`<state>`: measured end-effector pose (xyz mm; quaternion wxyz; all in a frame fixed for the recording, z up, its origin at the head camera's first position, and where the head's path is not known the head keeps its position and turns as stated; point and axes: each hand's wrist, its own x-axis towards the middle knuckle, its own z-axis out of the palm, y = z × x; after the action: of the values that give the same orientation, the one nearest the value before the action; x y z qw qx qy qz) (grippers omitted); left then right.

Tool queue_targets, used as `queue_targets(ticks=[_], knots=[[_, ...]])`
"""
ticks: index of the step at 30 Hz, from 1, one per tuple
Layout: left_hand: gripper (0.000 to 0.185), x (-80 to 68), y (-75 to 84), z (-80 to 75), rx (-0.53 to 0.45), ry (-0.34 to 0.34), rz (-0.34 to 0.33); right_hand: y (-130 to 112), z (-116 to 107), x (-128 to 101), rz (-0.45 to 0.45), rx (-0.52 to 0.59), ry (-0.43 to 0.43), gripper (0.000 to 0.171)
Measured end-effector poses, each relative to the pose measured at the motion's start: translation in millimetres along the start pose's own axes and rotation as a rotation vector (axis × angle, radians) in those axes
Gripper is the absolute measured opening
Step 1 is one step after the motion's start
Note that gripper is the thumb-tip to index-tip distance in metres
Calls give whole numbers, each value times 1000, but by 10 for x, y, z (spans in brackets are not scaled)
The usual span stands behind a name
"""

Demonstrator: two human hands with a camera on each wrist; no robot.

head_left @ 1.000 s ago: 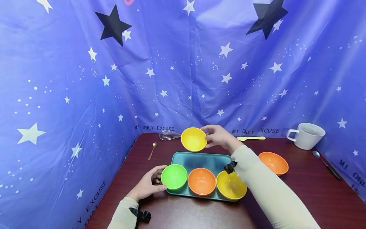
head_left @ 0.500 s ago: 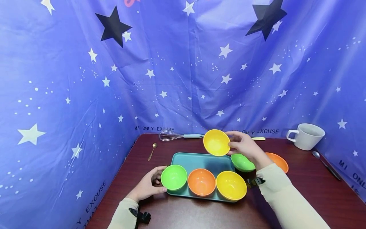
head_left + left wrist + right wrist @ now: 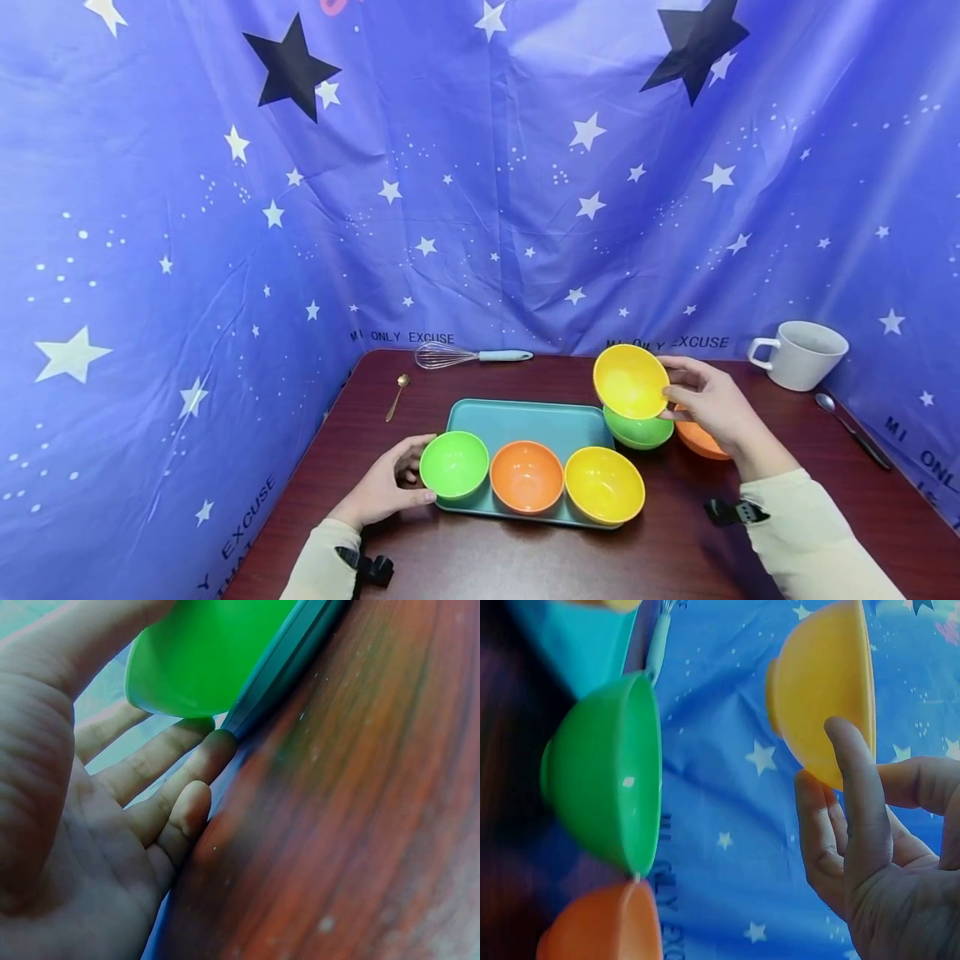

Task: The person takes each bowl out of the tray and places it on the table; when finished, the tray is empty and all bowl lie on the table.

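My right hand (image 3: 708,404) pinches the rim of a yellow bowl (image 3: 630,382), thumb on one side and fingers on the other. In the right wrist view this yellow bowl (image 3: 821,690) is up in the air, apart from a green bowl (image 3: 604,772) and an orange bowl (image 3: 607,922). On the teal tray (image 3: 525,412) stand a light green bowl (image 3: 453,465), an orange bowl (image 3: 527,477) and a second yellow bowl (image 3: 604,485) in a row. My left hand (image 3: 386,483) holds the light green bowl's left side between thumb and fingers; its fingertips reach bowl and tray edge (image 3: 274,667).
A whisk (image 3: 472,356) and a small gold spoon (image 3: 397,397) lie at the back left. At the back right are a white mug (image 3: 806,357) and a black-handled spoon (image 3: 855,431). A star-patterned curtain (image 3: 465,208) hangs behind the table.
My right hand has carried the yellow bowl rightward, from behind the tray to over the green bowl at its right. The left hand stays at the light green bowl.
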<state>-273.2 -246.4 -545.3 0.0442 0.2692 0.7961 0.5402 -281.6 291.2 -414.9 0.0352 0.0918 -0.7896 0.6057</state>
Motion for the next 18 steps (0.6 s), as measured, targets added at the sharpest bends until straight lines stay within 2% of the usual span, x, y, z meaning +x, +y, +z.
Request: queue_targets(ticks=[7,12,18], knots=[[82,4,14,10,12,5,-1,182,-286,-237,-22,9,76,50],[82,-1,19,16,18,8,-6,317,-469,-390,-50,109,127,45],[83,-7,29,20,24,13,-17,450,-653,-553,-24,143,192,42]])
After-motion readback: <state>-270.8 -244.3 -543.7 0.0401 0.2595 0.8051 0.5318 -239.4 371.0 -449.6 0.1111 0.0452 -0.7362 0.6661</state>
